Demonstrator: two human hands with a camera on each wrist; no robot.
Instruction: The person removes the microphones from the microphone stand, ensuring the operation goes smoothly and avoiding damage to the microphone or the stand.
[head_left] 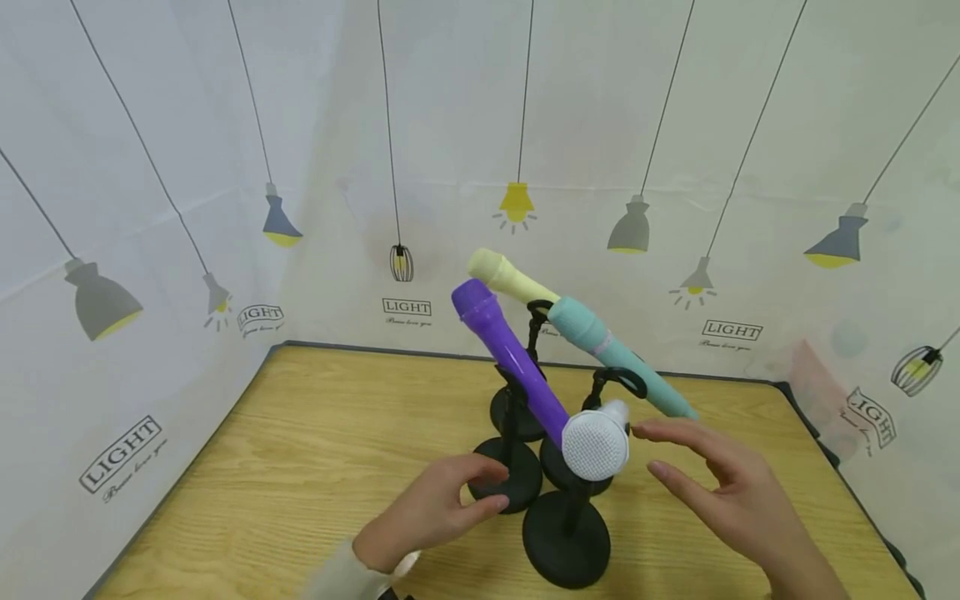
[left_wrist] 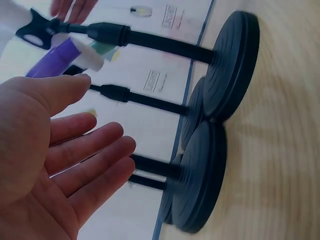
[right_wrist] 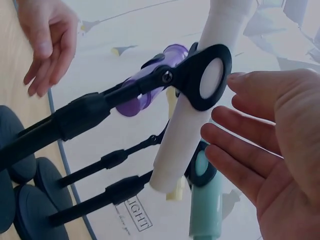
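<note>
Four microphones rest in clips on black stands: a white microphone [head_left: 595, 446] nearest, a purple microphone [head_left: 517, 358], a teal microphone [head_left: 622, 354] and a pale yellow microphone [head_left: 510, 277] behind. My right hand [head_left: 735, 492] is beside the white microphone, its relaxed fingertips close to the clip [right_wrist: 212, 77] in the right wrist view. My left hand [head_left: 442, 504], fingers loosely extended and holding nothing, is left of the front stand, overlapping the purple microphone's base [head_left: 517, 479] in the head view.
The front stand's round base [head_left: 566, 542] stands on the wooden table [head_left: 337, 450], with the other bases grouped close behind it. A white cloth backdrop [head_left: 450, 125] printed with hanging lamps encloses the table at the back and both sides.
</note>
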